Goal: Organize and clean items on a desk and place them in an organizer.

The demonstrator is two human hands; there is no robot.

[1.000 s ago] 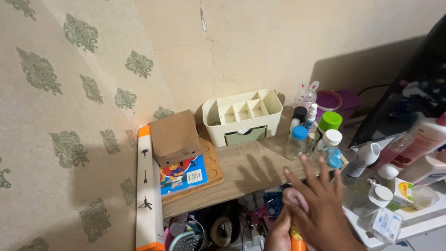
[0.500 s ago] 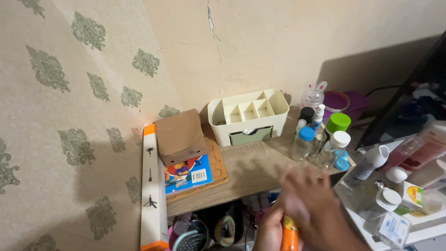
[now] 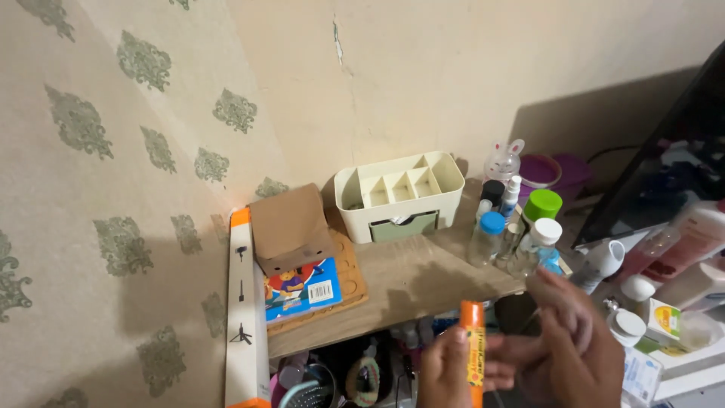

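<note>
Left hand grips an orange tube upright, right hand blurred beside it.

The left hand (image 3: 445, 370) grasps the orange tube (image 3: 473, 341) at six o'clock, below the wooden shelf (image 3: 411, 276). The right hand (image 3: 578, 344), at four o'clock, is blurred; I cannot tell its grip. At twelve o'clock sits a cream organizer (image 3: 399, 195); small bottles (image 3: 521, 227) cluster at two o'clock.

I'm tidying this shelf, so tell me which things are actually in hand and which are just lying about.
In hand: orange tube, held upright by left hand; right hand beside it.

Lying about: cream organiser, cardboard box, blue-capped bottle, green-capped bottle, long white box.
</note>
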